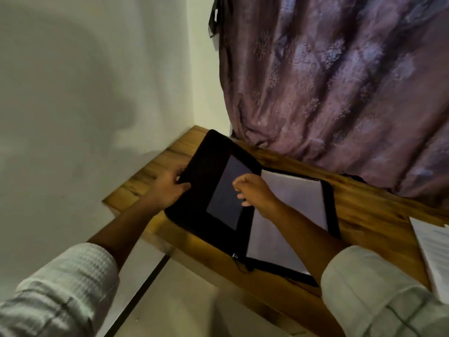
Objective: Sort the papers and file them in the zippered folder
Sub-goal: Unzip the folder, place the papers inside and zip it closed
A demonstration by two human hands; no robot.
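A black zippered folder [206,171] lies open on the wooden table [364,215]. Its left flap carries a greyish inner pocket [226,200]. White papers [296,198] lie flat on its right half. My left hand [167,188] grips the left flap's outer edge, thumb on top. Above the middle of the folder hovers my right hand [255,190], its fingers loosely curled and holding nothing. The zipper pull [234,256] hangs at the folder's near edge.
More white sheets [435,249] lie at the table's right end, partly cut off by the frame. A purple patterned curtain [340,81] hangs right behind the table. A white wall stands to the left, and pale floor lies below the table's near edge.
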